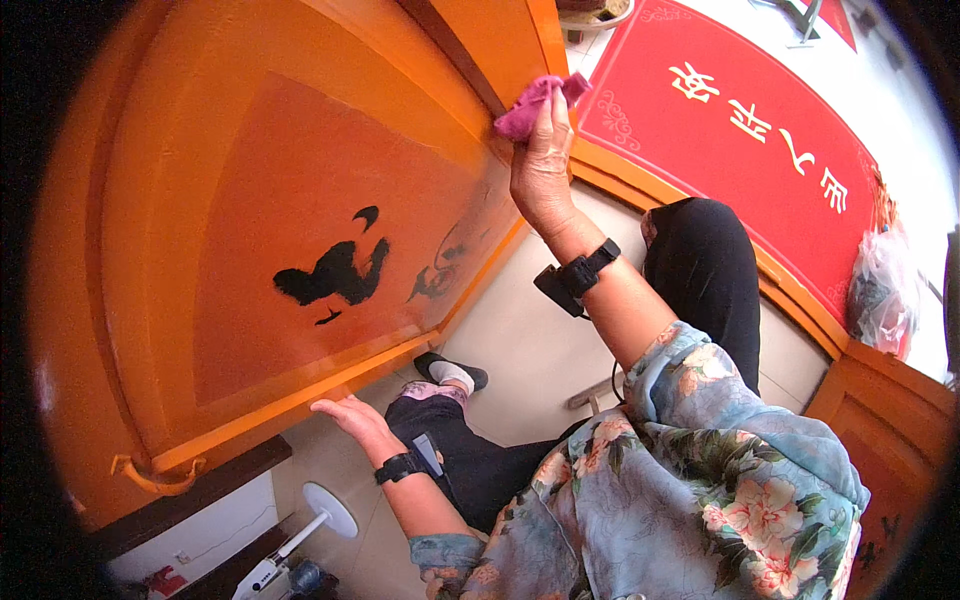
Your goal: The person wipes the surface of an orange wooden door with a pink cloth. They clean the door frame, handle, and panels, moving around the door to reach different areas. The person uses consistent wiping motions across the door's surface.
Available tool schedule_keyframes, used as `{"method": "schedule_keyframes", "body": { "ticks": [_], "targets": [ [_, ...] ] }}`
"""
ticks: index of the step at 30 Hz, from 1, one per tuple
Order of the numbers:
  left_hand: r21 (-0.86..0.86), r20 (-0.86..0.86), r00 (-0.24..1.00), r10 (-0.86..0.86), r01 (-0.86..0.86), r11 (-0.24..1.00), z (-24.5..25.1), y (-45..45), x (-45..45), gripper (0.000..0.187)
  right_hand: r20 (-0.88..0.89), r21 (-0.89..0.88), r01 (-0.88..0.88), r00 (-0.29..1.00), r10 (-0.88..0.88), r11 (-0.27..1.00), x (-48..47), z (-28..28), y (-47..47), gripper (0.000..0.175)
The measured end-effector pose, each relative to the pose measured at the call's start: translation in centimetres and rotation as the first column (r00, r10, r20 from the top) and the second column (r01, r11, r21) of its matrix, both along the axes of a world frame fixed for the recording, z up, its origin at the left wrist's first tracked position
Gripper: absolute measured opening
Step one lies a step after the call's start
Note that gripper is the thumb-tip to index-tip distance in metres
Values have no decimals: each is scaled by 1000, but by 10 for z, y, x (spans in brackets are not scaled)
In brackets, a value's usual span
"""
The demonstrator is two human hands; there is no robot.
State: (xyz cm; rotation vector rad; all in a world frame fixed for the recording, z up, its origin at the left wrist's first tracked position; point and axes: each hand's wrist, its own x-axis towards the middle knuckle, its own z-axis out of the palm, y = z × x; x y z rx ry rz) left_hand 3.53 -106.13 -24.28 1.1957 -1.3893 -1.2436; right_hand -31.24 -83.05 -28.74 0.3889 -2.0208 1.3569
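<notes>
A tall orange-brown wooden door (247, 165) stands at the left, its panel painted with dark brush motifs. My right hand (544, 161) is raised at its far edge, fingers closed around a crumpled pink cloth (529, 109) that rests against the wood beside the frame. My left hand (356, 427) is at the door's near edge, with its thumb stretched out. The fingers of that hand are mostly hidden by the door, so their grip is unclear. A curved handle (157, 480) is fixed lower on the door, left of my left hand.
A red doormat (720, 127) bearing writing lies beyond the wooden threshold (615, 176). At the right are a filled plastic bag (885, 289) and another wooden door panel (889, 427). A white round-based stand (330, 510) is at the lower left, and my shoe (469, 375) is on the tiles.
</notes>
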Motion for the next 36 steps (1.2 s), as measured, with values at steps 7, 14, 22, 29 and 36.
{"method": "schedule_keyframes", "body": {
  "ticks": [7, 14, 22, 29, 36],
  "targets": [
    [-47, -54, 990, -130, 127, 991, -12, -15, 11, 90, 634, -206, 99, 771, 56, 973, -11, -160, -19, 76],
    [-39, -75, 990, -120, 118, 992, -12, -17, 12, 86, 823, -255, 211, 560, 97, 944, -25, -231, -9, 48],
    [-69, -25, 976, -216, 214, 974, -3, -9, 7, 90, 694, -720, 62, 99, 713, 691, 41, -262, -24, 16],
    [-76, -32, 984, -173, 170, 983, -6, -11, 8, 89, 298, -850, 379, -229, 927, 366, 161, -223, -93, 32],
    [-63, -24, 977, -214, 212, 975, -6, -14, 9, 91, 694, -720, 159, 118, 711, 676, 61, -272, -59, 16]
  ]
}}
